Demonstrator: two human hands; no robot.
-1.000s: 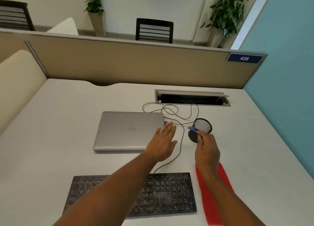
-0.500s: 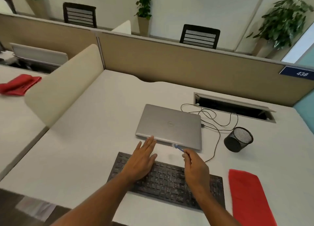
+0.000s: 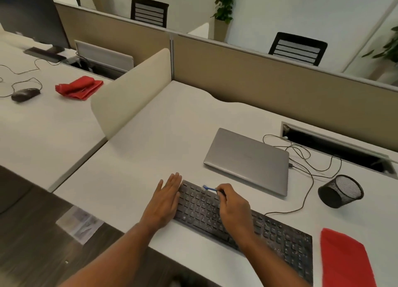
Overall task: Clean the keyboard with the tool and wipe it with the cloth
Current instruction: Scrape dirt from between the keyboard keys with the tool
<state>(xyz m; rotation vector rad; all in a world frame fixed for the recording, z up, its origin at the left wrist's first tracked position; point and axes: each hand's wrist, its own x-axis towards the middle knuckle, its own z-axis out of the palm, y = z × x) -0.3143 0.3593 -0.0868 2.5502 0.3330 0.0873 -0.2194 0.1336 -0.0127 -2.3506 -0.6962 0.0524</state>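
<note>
One black keyboard [image 3: 247,224] lies slantwise on the near edge of the white bench [image 3: 172,140], and everything else is placed from it. Two hands are at its left end. The left hand [image 3: 165,200] lies flat, palm down, against the keyboard's left edge, its fingers [image 3: 174,182] straight and pressed together, the thumb a little apart. The right hand [image 3: 233,207] is over the left part of the keys, its fingers [image 3: 224,189] curled and pinching one small blue tool [image 3: 209,188]; the tool's tip points left and sits just above the top key rows. Whether the tip touches the keys cannot be told.

Two red cloths are in view. One cloth [image 3: 344,258] lies flat just right of the keyboard's right end, apart from both hands. A second, crumpled red cloth [image 3: 79,87] lies well to the left on the neighbouring bench beyond the cream divider [image 3: 131,88].

Behind the keyboard rests one closed silver laptop [image 3: 249,159]. To the right of the laptop, behind the keyboard's right half, one black mesh cup [image 3: 341,190] lies tipped on its side. Thin black cables [image 3: 310,170] loop between laptop, cup and keyboard. Far left, near the crumpled cloth, sits one black mouse [image 3: 25,94]. Two black chairs [image 3: 298,48] stand beyond the partition.
</note>
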